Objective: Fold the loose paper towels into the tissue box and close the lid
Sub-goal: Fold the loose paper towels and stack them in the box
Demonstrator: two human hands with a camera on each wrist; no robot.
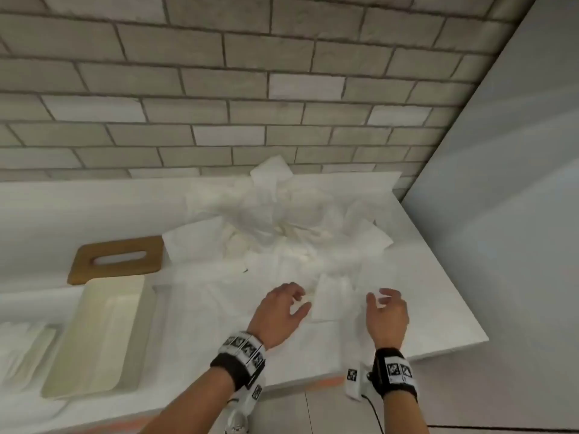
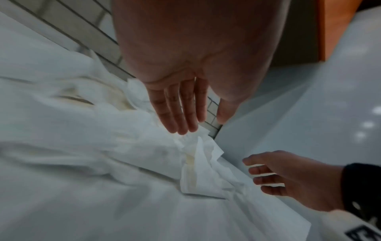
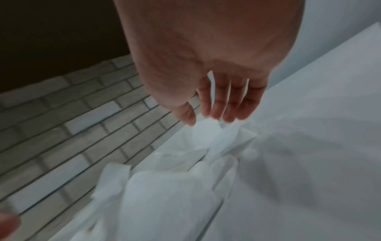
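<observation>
Head-view evidence placed both hands low over the white counter (image 1: 407,314), with a folded paper towel (image 1: 329,299) lying flat between them. The left hand (image 1: 280,311) was seen with fingers loosely curled and thumb spread toward the sheet; in the left wrist view its fingers (image 2: 177,107) were held nearly straight, their tips just above a crumpled towel edge, and nothing was gripped. The right hand (image 1: 387,314) was seen with fingers relaxed and slightly bent; whether a thin bit of paper was touched at the fingertips (image 3: 218,107) could not be told, and no firm pinch was shown. Beyond the hands, a large heap of loose paper towels (image 1: 282,220) was piled against the tiled wall (image 1: 219,104) and spilled forward over the counter. Well to the left, the cream tissue box (image 1: 103,336) was seen lying open, with the wooden lid (image 1: 117,260), slotted in the middle, lying flat just behind it.
</observation>
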